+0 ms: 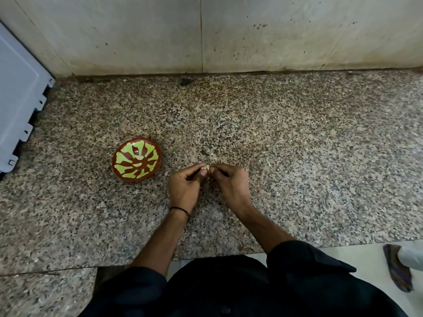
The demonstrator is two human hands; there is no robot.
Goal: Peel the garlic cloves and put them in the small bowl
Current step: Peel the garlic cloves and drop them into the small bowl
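A pale garlic clove [206, 167] sits between the fingertips of both hands, just above the speckled granite counter. My left hand [185, 184] pinches it from the left with thumb and forefinger. My right hand [230, 182] pinches it from the right, fingers curled. To the left stands a small brown bowl [119, 154] with a green leaf pattern; two pale cloves [138, 158] lie inside it. The bowl is about a hand's width from my left hand.
A grey-white appliance panel [18, 92] stands at the left edge. A tiled wall [229, 30] closes the back. Small bits of garlic skin [206, 154] lie on the counter beyond my hands. The counter's front edge runs near my body; a shoe [397, 267] is on the floor at right.
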